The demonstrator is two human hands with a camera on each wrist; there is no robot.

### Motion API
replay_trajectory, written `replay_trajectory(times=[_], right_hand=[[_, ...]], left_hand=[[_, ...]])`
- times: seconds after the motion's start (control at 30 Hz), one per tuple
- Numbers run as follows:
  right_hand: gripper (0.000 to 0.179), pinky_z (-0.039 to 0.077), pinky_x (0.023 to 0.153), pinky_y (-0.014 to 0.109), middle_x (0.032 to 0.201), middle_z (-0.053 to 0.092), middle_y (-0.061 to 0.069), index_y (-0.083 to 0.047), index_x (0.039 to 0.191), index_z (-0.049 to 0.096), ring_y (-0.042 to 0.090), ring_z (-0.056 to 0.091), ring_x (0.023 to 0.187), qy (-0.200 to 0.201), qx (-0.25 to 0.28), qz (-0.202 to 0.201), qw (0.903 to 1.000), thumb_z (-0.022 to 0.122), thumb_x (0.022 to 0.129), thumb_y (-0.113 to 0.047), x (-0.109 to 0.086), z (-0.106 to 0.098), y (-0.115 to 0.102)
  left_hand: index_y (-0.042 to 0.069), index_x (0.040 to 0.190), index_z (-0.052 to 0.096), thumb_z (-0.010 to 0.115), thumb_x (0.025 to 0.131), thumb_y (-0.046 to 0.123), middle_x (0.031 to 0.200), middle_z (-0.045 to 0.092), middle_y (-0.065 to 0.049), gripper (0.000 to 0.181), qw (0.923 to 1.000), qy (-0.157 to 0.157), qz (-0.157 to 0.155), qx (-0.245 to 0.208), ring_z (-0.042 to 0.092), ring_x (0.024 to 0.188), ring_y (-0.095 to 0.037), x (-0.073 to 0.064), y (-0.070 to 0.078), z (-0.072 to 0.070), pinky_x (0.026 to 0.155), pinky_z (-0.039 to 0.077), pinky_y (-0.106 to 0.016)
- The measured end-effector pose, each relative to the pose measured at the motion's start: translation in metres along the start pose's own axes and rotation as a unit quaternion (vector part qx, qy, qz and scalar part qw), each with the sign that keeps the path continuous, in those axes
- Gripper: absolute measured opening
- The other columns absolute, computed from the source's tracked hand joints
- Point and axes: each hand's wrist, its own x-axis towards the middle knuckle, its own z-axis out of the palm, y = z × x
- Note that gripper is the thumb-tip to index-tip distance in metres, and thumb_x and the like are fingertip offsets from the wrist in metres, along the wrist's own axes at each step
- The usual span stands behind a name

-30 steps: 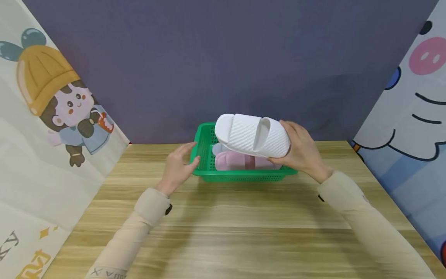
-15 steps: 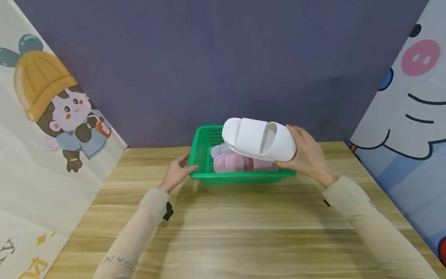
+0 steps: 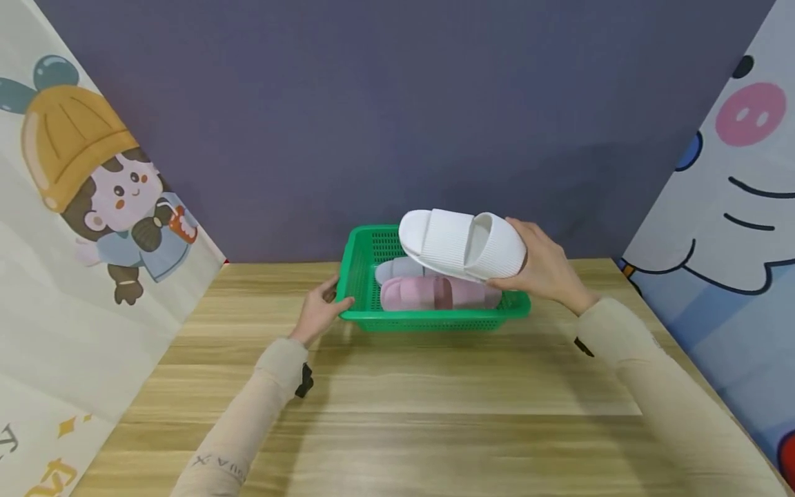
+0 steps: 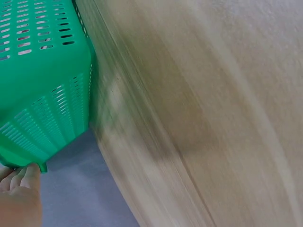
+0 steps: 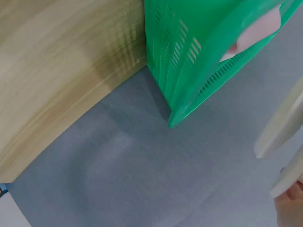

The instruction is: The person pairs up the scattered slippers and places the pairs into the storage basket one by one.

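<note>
My right hand [image 3: 546, 268] grips a white slide slipper [image 3: 444, 238] by one end, holding it tilted above the right part of a green plastic basket [image 3: 428, 322]. In the right wrist view, two white edges of the footwear [image 5: 284, 125] show beside my fingers. Thumb on top and fingers outside, my left hand [image 3: 315, 314] holds the basket's left rim; the left wrist view has those fingers [image 4: 31, 177] curled at the rim. Inside the basket lies a pink slipper [image 3: 406, 293], with a pale grey slipper [image 3: 391, 269] behind it, partly hidden by the white one.
The basket stands on a wood-grain table [image 3: 397, 393], near its back edge. Behind rises a dark grey-blue panel [image 3: 397, 124]. Cartoon-printed sheets hang at the left [image 3: 62, 290] and right [image 3: 720, 262].
My left hand has come down from beside the basket and taken hold of its left rim. The white slipper in my right hand has shifted slightly to the right, still above the basket.
</note>
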Motion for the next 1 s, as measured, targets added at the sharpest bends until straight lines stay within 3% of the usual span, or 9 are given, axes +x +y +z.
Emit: replay_trajectory(times=[0.2, 0.47, 0.63, 1.0], right_hand=[[0.105, 0.046, 0.082, 0.052, 0.127, 0.046, 0.012, -0.015, 0.14, 0.034, 0.03, 0.05, 0.106, -0.061, 0.01, 0.022, 0.9979, 0.082, 0.053, -0.051, 0.032, 0.008, 0.009], [0.109, 0.046, 0.083, 0.05, 0.127, 0.047, 0.011, -0.016, 0.141, 0.032, 0.029, 0.05, 0.106, -0.144, 0.018, 0.032, 0.9889, 0.079, 0.052, -0.058, 0.059, 0.041, 0.019], [0.109, 0.045, 0.084, 0.051, 0.127, 0.048, 0.012, -0.015, 0.14, 0.033, 0.03, 0.051, 0.106, -0.156, 0.016, 0.035, 0.9871, 0.079, 0.052, -0.058, 0.068, 0.053, 0.025], [0.108, 0.044, 0.086, 0.051, 0.128, 0.048, 0.014, -0.015, 0.141, 0.033, 0.031, 0.05, 0.107, -0.158, 0.013, 0.038, 0.9867, 0.081, 0.052, -0.055, 0.084, 0.053, 0.034]], left_hand=[[0.001, 0.143, 0.026, 0.065, 0.083, 0.019, 0.143, 0.036, -0.02, 0.073, 1.0, 0.001, 0.005, -0.004, 0.038, 0.13, -0.032, -0.004, -0.001, 0.001, 0.104, 0.038, -0.04], [0.004, 0.142, 0.029, 0.064, 0.083, 0.018, 0.141, 0.039, -0.018, 0.07, 0.9998, 0.013, -0.003, -0.013, 0.039, 0.13, -0.03, -0.013, -0.004, -0.001, 0.107, 0.035, -0.037], [0.004, 0.142, 0.029, 0.065, 0.083, 0.019, 0.14, 0.039, -0.019, 0.071, 0.9997, 0.015, -0.008, -0.016, 0.039, 0.129, -0.031, -0.012, -0.002, 0.0, 0.105, 0.037, -0.038], [0.001, 0.142, 0.029, 0.063, 0.085, 0.015, 0.139, 0.04, -0.022, 0.068, 0.9994, 0.01, -0.006, -0.033, 0.041, 0.128, -0.033, -0.006, 0.012, 0.003, 0.102, 0.039, -0.039]])
